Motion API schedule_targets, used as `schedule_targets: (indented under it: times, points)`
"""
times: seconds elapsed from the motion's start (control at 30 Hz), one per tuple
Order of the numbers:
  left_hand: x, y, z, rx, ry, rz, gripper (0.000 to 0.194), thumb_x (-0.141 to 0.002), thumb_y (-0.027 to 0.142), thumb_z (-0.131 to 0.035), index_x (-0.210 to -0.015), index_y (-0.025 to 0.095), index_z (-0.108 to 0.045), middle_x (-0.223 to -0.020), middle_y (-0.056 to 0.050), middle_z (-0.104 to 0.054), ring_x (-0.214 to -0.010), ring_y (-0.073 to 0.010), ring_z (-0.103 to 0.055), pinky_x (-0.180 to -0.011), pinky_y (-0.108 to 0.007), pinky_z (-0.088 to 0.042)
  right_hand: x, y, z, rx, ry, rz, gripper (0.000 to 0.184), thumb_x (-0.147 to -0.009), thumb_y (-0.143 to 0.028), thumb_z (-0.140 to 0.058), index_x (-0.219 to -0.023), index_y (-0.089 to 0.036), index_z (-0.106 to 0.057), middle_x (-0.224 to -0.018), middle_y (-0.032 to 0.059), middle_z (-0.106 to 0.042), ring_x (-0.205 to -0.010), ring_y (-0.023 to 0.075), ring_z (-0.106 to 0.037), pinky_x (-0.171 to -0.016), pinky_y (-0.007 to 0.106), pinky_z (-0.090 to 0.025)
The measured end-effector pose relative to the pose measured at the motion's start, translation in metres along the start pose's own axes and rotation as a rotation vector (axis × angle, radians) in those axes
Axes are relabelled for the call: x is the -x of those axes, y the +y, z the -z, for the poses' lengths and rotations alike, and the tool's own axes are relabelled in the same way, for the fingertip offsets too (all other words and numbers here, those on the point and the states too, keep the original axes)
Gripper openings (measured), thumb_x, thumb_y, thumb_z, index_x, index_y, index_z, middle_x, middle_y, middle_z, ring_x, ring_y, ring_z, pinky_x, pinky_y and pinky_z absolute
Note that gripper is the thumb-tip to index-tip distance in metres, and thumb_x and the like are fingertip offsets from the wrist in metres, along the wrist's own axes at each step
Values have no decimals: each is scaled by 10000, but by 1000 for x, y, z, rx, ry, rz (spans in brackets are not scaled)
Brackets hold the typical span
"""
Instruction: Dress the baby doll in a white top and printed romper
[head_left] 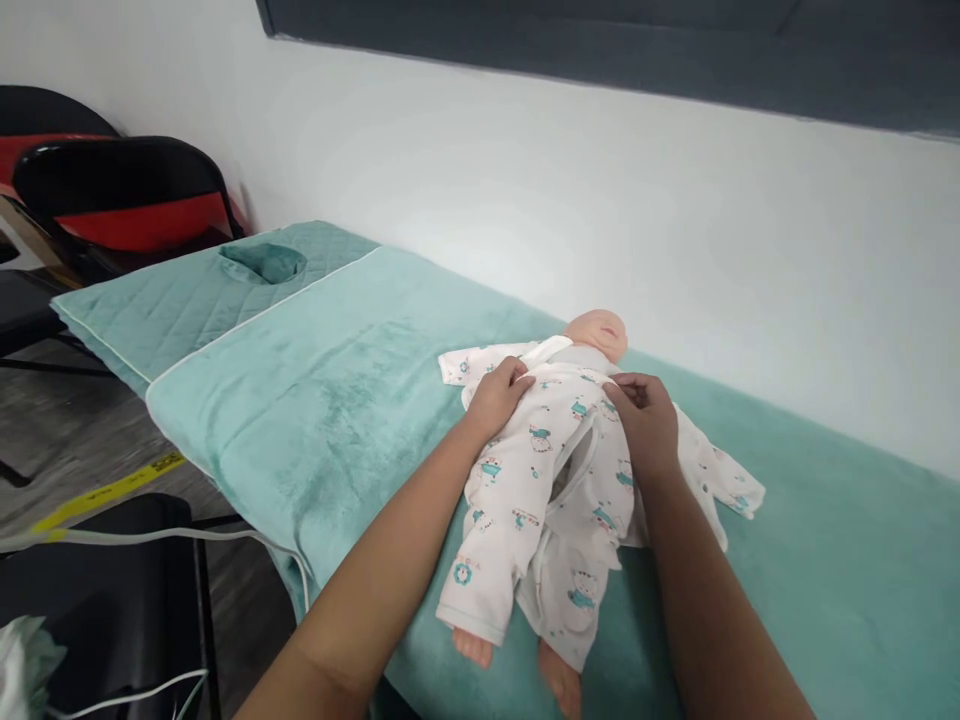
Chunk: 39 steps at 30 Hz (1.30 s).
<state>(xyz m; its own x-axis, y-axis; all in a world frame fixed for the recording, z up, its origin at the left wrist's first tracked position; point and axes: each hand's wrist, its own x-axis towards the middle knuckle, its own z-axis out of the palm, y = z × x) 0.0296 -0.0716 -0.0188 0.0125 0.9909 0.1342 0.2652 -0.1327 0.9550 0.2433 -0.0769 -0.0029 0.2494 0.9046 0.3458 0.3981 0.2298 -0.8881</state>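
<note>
A baby doll point(600, 332) lies on its back, its head toward the wall and its feet toward me. White baby pants point(525, 470) with a teal cartoon print and an open crotch cover its legs and reach up to its chest. My left hand point(499, 400) pinches the waistband at the left side. At the other side, the fingers of my right hand point(646, 415) are closed on the waistband too. A matching printed baby top point(709, 465) spreads out beneath the doll, with one sleeve to each side. Both bare feet stick out of the pant legs.
The doll rests on a padded bed with a teal plush cover point(322, 400), pushed against a white wall point(465, 170). A face hole point(262, 262) opens at its far left end. Black folding chairs point(124, 190) stand at left. A white cable point(150, 537) crosses a nearer chair.
</note>
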Motion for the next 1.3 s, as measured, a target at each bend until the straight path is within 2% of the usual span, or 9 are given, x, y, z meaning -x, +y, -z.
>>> schedule_targets:
  times: [0.13, 0.33, 0.4, 0.5, 0.67, 0.77, 1.0, 1.17, 1.3]
  points:
    - [3, -1, 2, 1, 10, -15, 50, -845, 273, -579, -854, 225, -580, -755, 20, -568, -780, -168, -525, -788, -295, -394, 13, 9, 5, -118, 68, -53, 307, -732, -421, -699, -935, -201, -629, -997, 70, -679, -910, 202, -625, -860, 382, -483]
    - [10, -1, 9, -13, -35, -33, 95, -849, 247, -551, -900, 212, -624, -883, -17, -661, -882, -182, -588, -848, -302, -440, 39, 4, 25, 69, 97, -130, 312, -741, -450, -685, -917, -197, -637, -896, 52, -670, -833, 203, -609, -782, 348, -476]
    - [12, 0, 14, -51, -88, -23, 119, -838, 225, -536, -895, 201, -637, -910, -26, -673, -889, -185, -593, -842, -303, -449, 47, 1, 34, 154, 33, -141, 275, -778, -458, -639, -868, -198, -643, -854, 44, -672, -800, 202, -592, -741, 330, -455]
    - [14, 2, 24, -88, -187, 11, 152, -752, 148, -541, -861, 183, -640, -891, -24, -668, -847, -172, -580, -769, -278, -460, 54, 0, 50, 200, -156, -197, 285, -825, -477, -577, -789, -203, -647, -793, 23, -667, -762, 197, -565, -708, 316, -427]
    - [22, 7, 39, 24, -424, 167, 284, -642, 119, -562, -909, 181, -634, -780, 17, -595, -654, -113, -490, -534, -213, -354, 58, 7, 71, -33, -442, -309, 265, -763, -446, -714, -912, -229, -687, -926, 17, -702, -893, 221, -600, -809, 323, -450]
    - [26, 8, 44, 176, -494, 221, 332, -615, 124, -591, -940, 182, -623, -773, 32, -572, -644, -93, -467, -529, -194, -336, 59, 9, 74, -153, -453, -374, 304, -702, -390, -790, -953, -240, -707, -970, 22, -720, -927, 227, -617, -834, 326, -469]
    - [27, 7, 48, 322, -495, 232, 305, -633, 157, -608, -937, 173, -629, -942, 0, -629, -775, -112, -532, -632, -205, -390, 59, 6, 69, -301, -453, -456, 318, -672, -354, -820, -954, -231, -740, -934, 28, -746, -865, 219, -649, -766, 326, -507]
    - [27, 5, 43, 382, -500, 227, 201, -630, 163, -624, -826, 173, -578, -767, 38, -546, -651, -85, -449, -564, -195, -332, 60, -1, 65, -281, -472, -452, 295, -694, -352, -799, -971, -258, -756, -1004, 24, -755, -937, 253, -670, -825, 355, -521]
    - [27, -1, 38, 377, -456, 182, 177, -647, 196, -640, -799, 177, -551, -744, 37, -529, -644, -91, -438, -549, -201, -311, 63, -4, 61, -408, -441, -478, 244, -676, -359, -812, -894, -266, -752, -943, 28, -761, -896, 258, -687, -793, 369, -540]
